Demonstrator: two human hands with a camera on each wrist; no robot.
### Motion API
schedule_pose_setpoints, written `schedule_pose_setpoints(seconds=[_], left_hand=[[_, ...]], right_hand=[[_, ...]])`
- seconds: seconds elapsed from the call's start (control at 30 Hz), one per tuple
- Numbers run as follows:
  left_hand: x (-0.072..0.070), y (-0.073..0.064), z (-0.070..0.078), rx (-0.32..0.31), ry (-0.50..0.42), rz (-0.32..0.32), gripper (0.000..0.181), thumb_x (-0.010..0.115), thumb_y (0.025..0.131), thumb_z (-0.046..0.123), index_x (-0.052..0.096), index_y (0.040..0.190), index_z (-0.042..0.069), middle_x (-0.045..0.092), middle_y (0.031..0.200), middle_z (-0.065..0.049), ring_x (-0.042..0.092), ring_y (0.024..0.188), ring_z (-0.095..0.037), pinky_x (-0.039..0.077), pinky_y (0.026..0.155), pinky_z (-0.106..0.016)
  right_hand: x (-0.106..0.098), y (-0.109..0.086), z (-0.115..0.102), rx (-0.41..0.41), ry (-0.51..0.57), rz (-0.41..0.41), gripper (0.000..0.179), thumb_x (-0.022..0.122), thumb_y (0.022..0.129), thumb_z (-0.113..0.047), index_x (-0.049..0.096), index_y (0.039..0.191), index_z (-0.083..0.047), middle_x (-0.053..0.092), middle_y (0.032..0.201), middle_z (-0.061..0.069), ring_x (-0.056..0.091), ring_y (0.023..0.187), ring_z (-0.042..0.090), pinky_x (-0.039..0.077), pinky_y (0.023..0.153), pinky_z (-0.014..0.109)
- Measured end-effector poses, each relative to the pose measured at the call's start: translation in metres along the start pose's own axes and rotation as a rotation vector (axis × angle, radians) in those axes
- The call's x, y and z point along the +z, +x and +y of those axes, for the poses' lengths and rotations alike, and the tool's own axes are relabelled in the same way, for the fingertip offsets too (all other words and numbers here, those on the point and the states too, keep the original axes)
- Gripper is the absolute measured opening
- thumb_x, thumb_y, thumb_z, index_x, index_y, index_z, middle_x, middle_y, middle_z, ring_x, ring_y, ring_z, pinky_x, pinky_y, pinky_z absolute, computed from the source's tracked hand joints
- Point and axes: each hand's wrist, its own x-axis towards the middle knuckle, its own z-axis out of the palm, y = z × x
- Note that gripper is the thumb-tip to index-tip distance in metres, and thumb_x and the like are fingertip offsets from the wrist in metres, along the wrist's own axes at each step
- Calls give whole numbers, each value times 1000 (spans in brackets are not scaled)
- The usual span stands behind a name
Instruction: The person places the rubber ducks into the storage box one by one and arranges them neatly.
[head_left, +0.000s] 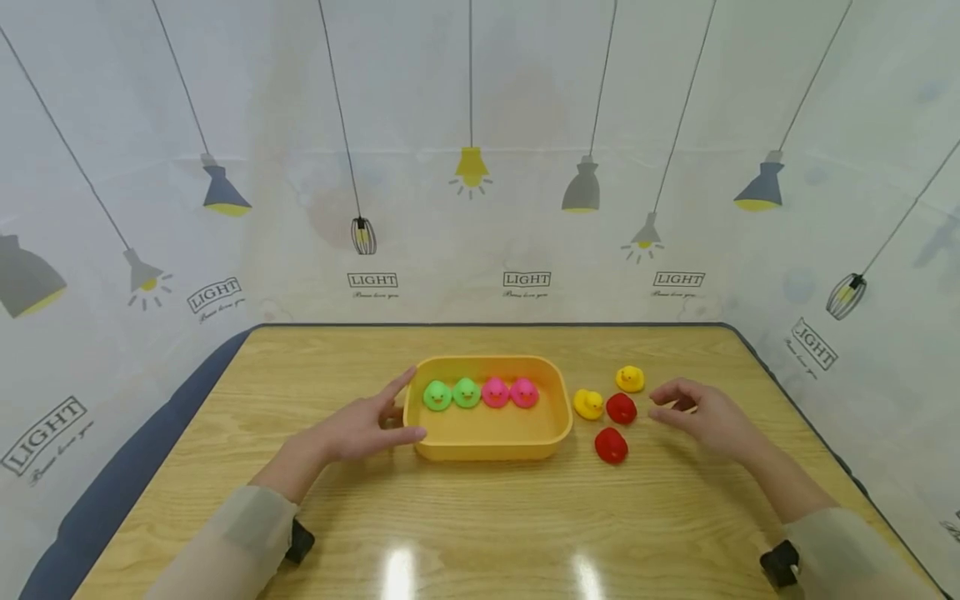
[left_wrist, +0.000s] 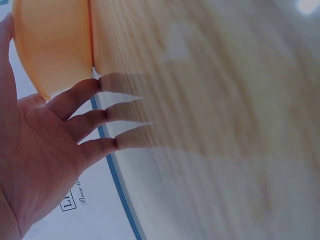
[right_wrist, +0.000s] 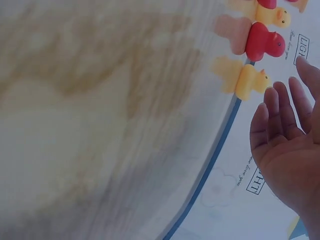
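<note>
A yellow-orange plastic tub (head_left: 487, 451) stands on the wooden table. In it, near the back wall, two green rubber ducks (head_left: 452, 394) and two pink rubber ducks (head_left: 510, 392) sit in a row. At the tub's left end, my left hand (head_left: 360, 427) spreads thumb and index finger along its corners; the left wrist view shows the other fingertips down at the tabletop. To the tub's right are two yellow ducks (head_left: 588, 405) and two red ducks (head_left: 611, 446). Just right of these hovers my right hand (head_left: 705, 415), its fingers loosely bent and holding nothing.
The wooden table (head_left: 480, 517) has a dark blue edge. Behind it hangs a pale cloth (head_left: 420, 100) printed with lamps and lettering. Each forearm wears a small black device, one at the left sleeve (head_left: 258, 517) and one at the right sleeve (head_left: 840, 542).
</note>
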Motion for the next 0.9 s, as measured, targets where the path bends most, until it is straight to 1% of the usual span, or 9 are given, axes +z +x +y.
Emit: schedule_pose_setpoints(seconds=[0.07,0.17,0.2,0.27,0.37,0.57,0.77,0.9], left_hand=[[0,1,0,-6,-3,0,109,67,94,81,1,175,50,60,162,-17,55,151,-45,38,125,-69],[0,1,0,4,-1,-3,109,66,95,80,1,176,48,60,162,-17,54,151,-46,38,125,-70],[0,1,0,0,-3,-3,109,67,94,80,1,175,49,60,162,-16,54,152,-45,38,126,-69],[0,1,0,7,-4,-7,109,67,95,80,1,176,47,59,163,-16,53,152,-46,38,125,-70],[-1,1,0,5,-7,-9,109,67,95,79,1,176,47,60,162,-15,54,152,-46,38,125,-70],[-1,1,1,11,-11,-8,108,67,97,77,1,177,44,62,160,-15,57,149,-44,41,122,-70],[-1,0,1,6,-15,-8,107,67,97,77,1,176,46,62,160,-15,57,149,-44,42,122,-68],[0,0,-1,8,-14,-8,107,67,97,77,1,176,47,61,161,-15,57,149,-44,41,123,-69]], right_hand=[[0,4,2,19,6,-1,43,74,107,-41,71,134,-8,74,123,8,62,107,25,55,83,32],[-1,11,4,33,15,-3,45,73,107,-41,69,136,-7,73,128,13,62,109,27,55,86,35],[-1,13,5,38,16,-4,46,73,107,-42,69,137,-6,73,130,14,62,110,27,55,86,35],[-1,19,7,43,14,-5,49,73,107,-43,67,139,-5,71,133,17,63,110,28,55,87,35],[0,29,9,47,9,0,53,72,108,-42,64,143,-3,69,138,21,63,113,31,56,88,35],[3,53,7,89,17,14,60,76,105,-45,61,147,-6,63,146,23,60,120,36,55,92,36],[10,70,4,88,23,29,62,78,104,-41,59,147,-2,61,143,25,59,119,38,53,97,42],[15,75,2,94,34,36,61,78,104,-38,58,145,2,61,139,26,59,117,39,53,101,47]])
